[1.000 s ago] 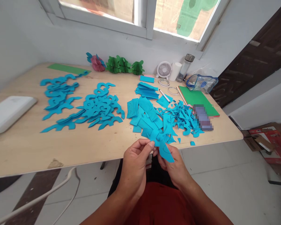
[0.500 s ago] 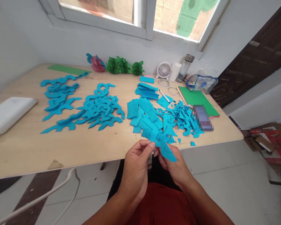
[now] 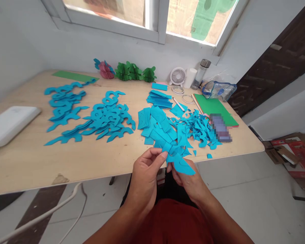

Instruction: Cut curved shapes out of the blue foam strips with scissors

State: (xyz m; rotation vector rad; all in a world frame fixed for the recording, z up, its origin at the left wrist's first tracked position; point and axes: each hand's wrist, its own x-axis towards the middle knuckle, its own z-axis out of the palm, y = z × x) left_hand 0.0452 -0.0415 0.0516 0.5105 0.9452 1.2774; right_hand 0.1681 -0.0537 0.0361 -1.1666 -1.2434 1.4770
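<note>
A blue paper piece (image 3: 182,164) with a curved line on it is held above the table's front edge. My left hand (image 3: 148,169) pinches its left part between thumb and fingers. Under the paper's right part is my right hand (image 3: 189,181), its fingers curled and mostly hidden, so what they hold cannot be made out. Just beyond the hands lie blue paper rectangles (image 3: 156,123) and a heap of blue scraps (image 3: 199,127). Wavy blue cut-outs (image 3: 108,117) are piled to the left.
On the wooden table (image 3: 96,162) stand a small fan (image 3: 178,76), a bottle (image 3: 201,74) and green paper shapes (image 3: 128,71). A green sheet (image 3: 221,108) lies at the right beside a blurred phone (image 3: 220,128). A white device (image 3: 12,123) is at the far left.
My left hand has shifted slightly left, and the paper has turned a little, its right tip moving right. The piles on the table look the same.
</note>
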